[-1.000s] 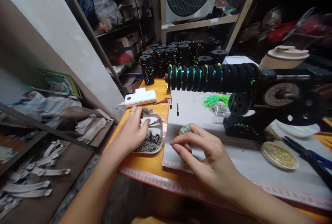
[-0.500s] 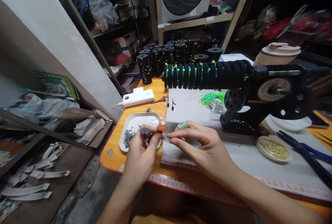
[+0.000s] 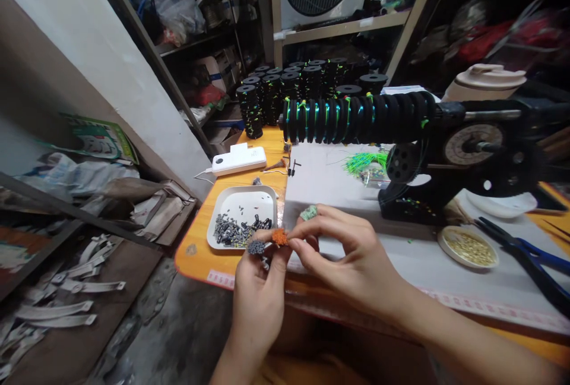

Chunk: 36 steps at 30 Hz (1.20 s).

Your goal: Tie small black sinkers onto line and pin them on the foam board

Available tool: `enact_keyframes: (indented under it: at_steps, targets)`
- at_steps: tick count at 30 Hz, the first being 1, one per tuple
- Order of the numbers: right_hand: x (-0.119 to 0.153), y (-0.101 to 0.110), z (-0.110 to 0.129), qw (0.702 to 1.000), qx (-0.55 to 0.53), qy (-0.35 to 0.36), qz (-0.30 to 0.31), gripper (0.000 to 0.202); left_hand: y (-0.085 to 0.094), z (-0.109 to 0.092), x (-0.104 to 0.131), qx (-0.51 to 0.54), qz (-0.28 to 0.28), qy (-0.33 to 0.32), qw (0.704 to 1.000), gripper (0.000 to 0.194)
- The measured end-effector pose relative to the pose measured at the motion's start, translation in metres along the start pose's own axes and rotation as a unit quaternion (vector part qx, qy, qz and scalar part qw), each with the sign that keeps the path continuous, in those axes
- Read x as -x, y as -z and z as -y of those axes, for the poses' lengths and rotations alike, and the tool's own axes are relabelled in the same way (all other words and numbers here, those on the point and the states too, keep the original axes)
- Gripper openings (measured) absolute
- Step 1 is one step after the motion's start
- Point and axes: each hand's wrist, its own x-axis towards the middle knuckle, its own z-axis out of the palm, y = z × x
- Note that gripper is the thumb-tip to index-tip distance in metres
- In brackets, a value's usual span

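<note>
My left hand (image 3: 262, 284) is closed, with a knobbly orange cluster (image 3: 279, 237) at its thumb and fingertips. A dark grey cluster of small bead-like bits (image 3: 256, 247) sits against the same hand's fingers. Thumb and index finger of my right hand (image 3: 342, 242) are pinched together at the orange cluster's right side; whatever is between them is too small to make out. On that hand's fingers rests a pale green cluster (image 3: 309, 212). Just behind my left hand stands a white tray (image 3: 214, 230) holding small dark grey and black pieces.
A black machine (image 3: 416, 189) carries a ribbed roller (image 3: 356, 117) wound with green-blue strands. Green fibres (image 3: 365, 163) lie on white paper. At right are a dish of gold bits (image 3: 467, 248) and blue-handled pliers (image 3: 525, 260). Black spools (image 3: 289, 88) and a power bank (image 3: 238, 159) stand behind.
My right fingertips have closed and now meet the orange cluster, where a small gap was before. My left hand has shifted right and slightly nearer, baring more of the tray's pieces.
</note>
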Motion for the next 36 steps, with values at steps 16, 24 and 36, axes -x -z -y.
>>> enact_keyframes:
  at_steps: [16, 24, 36]
  targets:
    - [0.0, 0.002, -0.003, 0.998, 0.059, 0.014, 0.033, 0.013, 0.014, -0.002, 0.013, 0.0, -0.138, -0.051, 0.989, 0.024]
    - [0.0, 0.002, -0.002, 0.998, 0.049, 0.006, 0.035, 0.014, 0.015, -0.001, 0.012, -0.022, -0.132, -0.046, 0.99, 0.028]
    - [0.002, -0.001, 0.0, 0.999, -0.019, -0.018, 0.022, 0.01, 0.009, 0.012, 0.01, -0.018, -0.09, -0.105, 0.99, 0.012]
